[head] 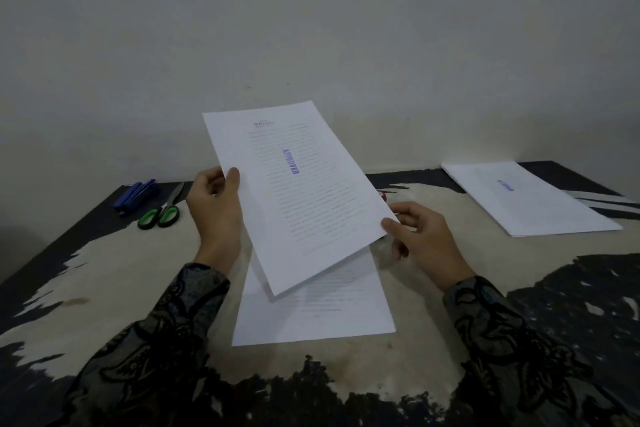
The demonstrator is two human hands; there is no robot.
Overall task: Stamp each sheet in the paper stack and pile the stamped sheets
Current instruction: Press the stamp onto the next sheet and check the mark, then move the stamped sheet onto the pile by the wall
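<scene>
A printed sheet [294, 191] with a purple stamp mark in its middle is lifted and tilted above the table. My left hand [216, 210] pinches its left edge, thumb on top. My right hand [420, 239] pinches its right corner. Under it, flat on the table, lies the paper stack [322, 312]. A pile of stamped sheets [530, 199] lies at the far right, its top sheet showing a purple mark. A small red thing [383, 195], maybe the stamp, peeks out behind the lifted sheet and is mostly hidden.
Green-handled scissors [162, 213] and a blue stapler [136, 196] lie at the table's far left. The table [104, 288] has a worn black and cream surface and stands against a pale wall. Patterned sleeves cover both forearms.
</scene>
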